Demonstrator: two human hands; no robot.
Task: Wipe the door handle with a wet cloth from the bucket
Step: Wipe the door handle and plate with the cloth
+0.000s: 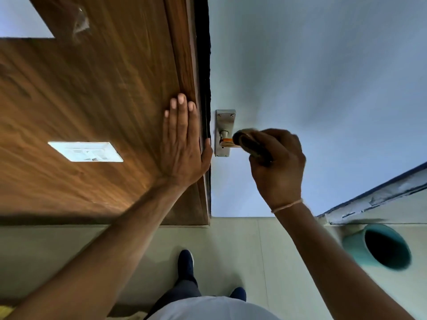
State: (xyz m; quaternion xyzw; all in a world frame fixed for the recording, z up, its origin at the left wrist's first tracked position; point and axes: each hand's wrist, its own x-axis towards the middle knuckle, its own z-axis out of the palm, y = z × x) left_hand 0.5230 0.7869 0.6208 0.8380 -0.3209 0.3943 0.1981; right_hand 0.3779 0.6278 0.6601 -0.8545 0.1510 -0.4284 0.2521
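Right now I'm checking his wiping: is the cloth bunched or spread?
Bunched: the cloth sits as a dark wad in the right hand, pressed on the handle.

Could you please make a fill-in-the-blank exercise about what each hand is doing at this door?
1. The right hand presses a dark cloth against the door ____.
2. The left hand lies flat and open on the ____ panel beside the door edge.
3. The teal bucket stands on the floor on the person's ____ side.
4. The metal backplate is fixed to the ____ door.

Missing words: handle; wooden; right; white
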